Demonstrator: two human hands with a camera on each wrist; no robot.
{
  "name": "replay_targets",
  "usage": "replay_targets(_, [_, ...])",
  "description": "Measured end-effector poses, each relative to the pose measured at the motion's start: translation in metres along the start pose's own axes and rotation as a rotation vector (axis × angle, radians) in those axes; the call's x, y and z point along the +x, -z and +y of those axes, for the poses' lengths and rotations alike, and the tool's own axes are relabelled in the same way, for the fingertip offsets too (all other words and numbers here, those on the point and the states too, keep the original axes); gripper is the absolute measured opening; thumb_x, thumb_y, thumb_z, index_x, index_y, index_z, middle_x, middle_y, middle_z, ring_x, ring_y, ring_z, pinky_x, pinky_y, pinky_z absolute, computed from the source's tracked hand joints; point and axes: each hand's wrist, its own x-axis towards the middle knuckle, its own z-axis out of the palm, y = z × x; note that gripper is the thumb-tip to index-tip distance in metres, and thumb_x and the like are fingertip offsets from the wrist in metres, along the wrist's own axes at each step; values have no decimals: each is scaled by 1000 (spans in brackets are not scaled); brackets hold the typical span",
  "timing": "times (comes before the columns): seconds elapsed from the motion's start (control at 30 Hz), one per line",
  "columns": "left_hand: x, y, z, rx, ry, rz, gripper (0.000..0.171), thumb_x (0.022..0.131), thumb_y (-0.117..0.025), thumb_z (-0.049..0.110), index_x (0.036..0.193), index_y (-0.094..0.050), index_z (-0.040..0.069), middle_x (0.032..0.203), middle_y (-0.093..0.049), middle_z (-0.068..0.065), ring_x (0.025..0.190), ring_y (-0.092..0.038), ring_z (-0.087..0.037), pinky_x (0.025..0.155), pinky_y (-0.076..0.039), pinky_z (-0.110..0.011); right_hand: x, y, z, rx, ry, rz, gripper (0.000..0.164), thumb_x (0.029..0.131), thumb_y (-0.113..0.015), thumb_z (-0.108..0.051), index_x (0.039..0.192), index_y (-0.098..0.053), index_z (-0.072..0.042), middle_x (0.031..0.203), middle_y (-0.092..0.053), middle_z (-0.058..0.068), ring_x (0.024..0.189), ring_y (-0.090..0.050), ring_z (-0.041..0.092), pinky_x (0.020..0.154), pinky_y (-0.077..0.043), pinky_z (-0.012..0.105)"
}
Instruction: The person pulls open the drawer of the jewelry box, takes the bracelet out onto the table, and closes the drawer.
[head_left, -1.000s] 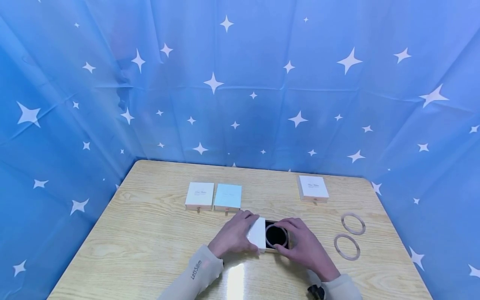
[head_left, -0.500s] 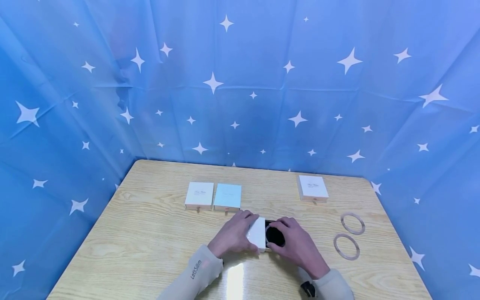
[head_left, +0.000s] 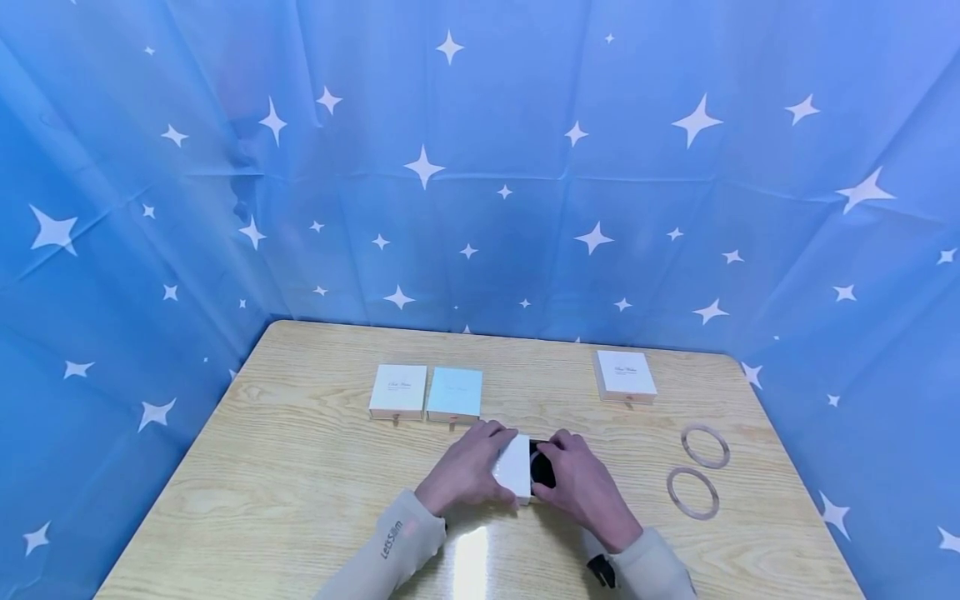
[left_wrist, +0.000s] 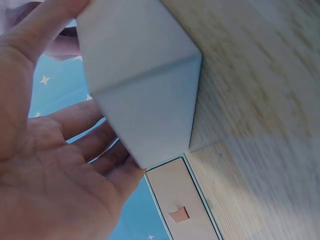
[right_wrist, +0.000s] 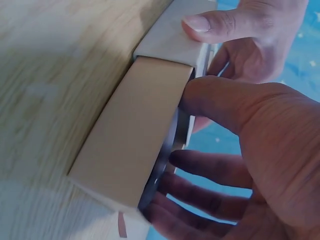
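One white drawer box [head_left: 513, 468], likely light, stiff card, suits side grips: left fingers [left_wrist: 77, 119] clamp there; right fingers [right_wrist: 215, 167] curl inside, hold unclear.

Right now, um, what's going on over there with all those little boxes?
A person is handling a small white box on the wooden table. Their left hand grips its cover, while their right hand has its fingers at the drawer, which is partly out. Those fingers hide much of the inside. Two bangles lie off to the right. Farther back are three closed boxes: two white, one light blue.
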Motion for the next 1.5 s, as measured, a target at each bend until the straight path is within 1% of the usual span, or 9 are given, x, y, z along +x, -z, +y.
replay_targets(0.2, [-1, 1, 0, -3, 3, -3, 108, 63, -94, 52, 153, -48, 15, 141, -58, 1, 123, -52, -15, 99, -52, -32, 2, 1, -2, 21, -8, -26, 50, 75, -90, -27, 110, -75, 5, 103, -66, 11, 93, -61, 25, 78, -58, 35])
replay_targets(0.47, [0, 0, 1, -3, -5, 5, 107, 62, -95, 51, 152, -50, 13, 140, -58, 0, 122, -52, -17, 98, -53, -32, 4, 0, -1, 40, 12, -19, 50, 73, -91, -27, 109, -75, 5, 102, -67, 12, 92, -60, 25, 78, -58, 34])
replay_targets(0.6, [0, 0, 1, -1, -5, 5, 107, 62, -95, 51, 151, -50, 13, 140, -58, 0, 122, -52, -16, 98, -52, -32, 5, -1, 1, 33, 31, -13, 50, 72, -91, -30, 107, -76, 4, 101, -68, 13, 92, -61, 26, 77, -58, 34])
replay_targets(0.83, [0, 0, 1, -9, -5, 8, 106, 62, -96, 49, 151, -51, 14, 138, -59, 0, 119, -52, -16, 93, -53, -30, 7, 1, 1, 15, 42, -24, 55, 73, -90, -41, 106, -77, 2, 99, -70, 11, 88, -60, 25, 76, -56, 32])
replay_targets(1.0, [-1, 1, 2, -9, -8, 7, 105, 62, -96, 49, 151, -51, 14, 138, -59, 0, 119, -52, -16, 93, -52, -29, 9, 3, 0, 1, 26, -64, 55, 72, -90, -39, 109, -77, 1, 99, -69, 9, 88, -56, 22, 73, -54, 30])
replay_targets(1.1, [-1, 2, 2, -8, -10, 10, 105, 63, -95, 49, 151, -51, 13, 138, -59, 0, 120, -52, -16, 93, -52, -29, 9, 6, 0, -8, 23, -74, 55, 72, -89, -38, 110, -77, 0, 99, -68, 8, 88, -55, 22, 72, -54, 29])
replay_targets(1.23, [-1, 1, 1, -5, -15, 14, 105, 63, -95, 50, 151, -51, 13, 138, -59, 0, 120, -52, -16, 95, -52, -30, 9, 8, 2, -8, 31, -65, 54, 69, -90, -34, 110, -77, -2, 100, -66, 7, 88, -56, 24, 72, -55, 29])
replay_targets(1.33, [-1, 1, 1, -4, -18, 15, 105, 63, -95, 50, 151, -50, 13, 137, -59, 0, 121, -52, -16, 95, -52, -30, 8, 10, 4, 9, 34, -55, 52, 68, -87, -30, 111, -77, -2, 101, -65, 7, 90, -56, 25, 73, -55, 30])
replay_targets(1.5, [-1, 0, 1, -5, -13, 11, 106, 63, -95, 50, 152, -49, 14, 138, -59, 1, 123, -52, -16, 100, -52, -31, 6, 13, 8, 54, -4, -31, 50, 66, -83, -28, 110, -76, -5, 105, -64, 8, 93, -56, 26, 74, -54, 32])
